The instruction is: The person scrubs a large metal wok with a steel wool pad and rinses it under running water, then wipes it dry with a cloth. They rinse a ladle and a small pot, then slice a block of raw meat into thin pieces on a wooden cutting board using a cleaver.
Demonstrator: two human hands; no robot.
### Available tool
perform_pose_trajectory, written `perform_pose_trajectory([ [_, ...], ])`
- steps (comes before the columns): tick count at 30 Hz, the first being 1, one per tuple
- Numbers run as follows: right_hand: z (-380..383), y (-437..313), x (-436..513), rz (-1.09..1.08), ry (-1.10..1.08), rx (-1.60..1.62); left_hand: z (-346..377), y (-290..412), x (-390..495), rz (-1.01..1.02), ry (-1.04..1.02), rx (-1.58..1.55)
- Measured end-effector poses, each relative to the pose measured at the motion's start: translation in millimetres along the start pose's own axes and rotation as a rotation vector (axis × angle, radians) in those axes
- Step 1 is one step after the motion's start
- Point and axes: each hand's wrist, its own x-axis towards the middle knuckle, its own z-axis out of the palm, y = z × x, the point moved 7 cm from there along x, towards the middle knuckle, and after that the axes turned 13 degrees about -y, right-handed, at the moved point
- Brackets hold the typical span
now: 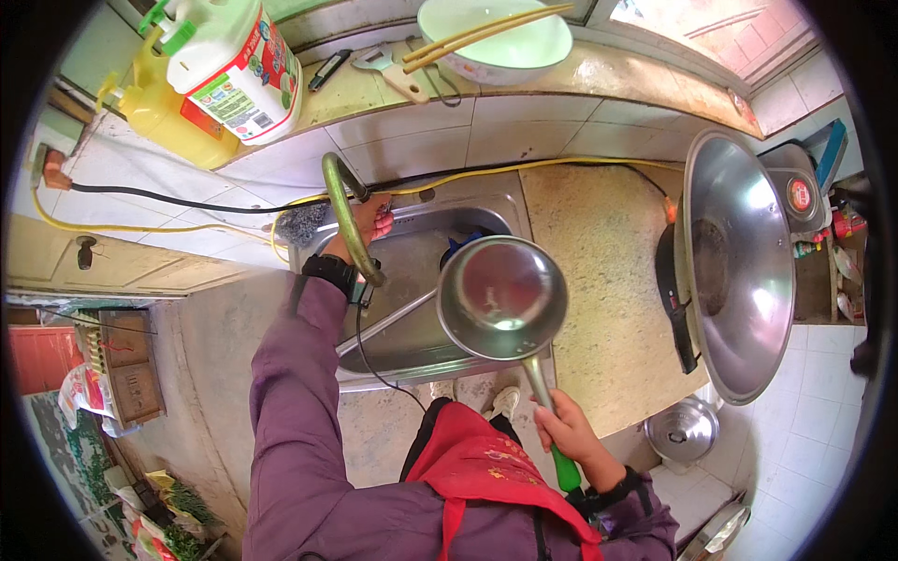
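Observation:
My right hand grips the long handle of a stainless steel water ladle, just above its green end grip. The round bowl of the ladle is over the right side of a stainless steel sink; I cannot tell whether it holds water. My left hand reaches behind the curved spout of a faucet, its fingers curled on the small handle at the faucet's base, mostly hidden. A metal rod slants across the sink, and a dark blue item is partly covered by the ladle.
A large wok stands tilted right of the stone counter. Yellow and black cables run along the wall. The ledge holds a bowl with chopsticks, a peeler and pump bottles. A scouring pad lies left.

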Motion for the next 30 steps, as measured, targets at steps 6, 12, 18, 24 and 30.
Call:
perform_pose_trajectory([
  [6, 33, 20, 58, 0.083, -0.162, 0.109, -10, -11, 12, -0.030, -0.192, -0.236],
  [12, 49, 36, 83, 0.128, -0.209, 0.141, -21, -24, 24, -0.024, -0.319, -0.329],
  [18, 61, 45, 97, 0.154, -0.210, 0.110, -16, -20, 15, -0.079, -0.323, -0.202],
  [24, 68, 55, 104, 0.153, -0.171, 0.139, -18, -4, 5, -0.130, -0.077, 0.127],
  [30, 72, 68, 108, 0.188, -0.161, 0.148, -14, -6, 12, -0.064, -0.122, 0.071],
])
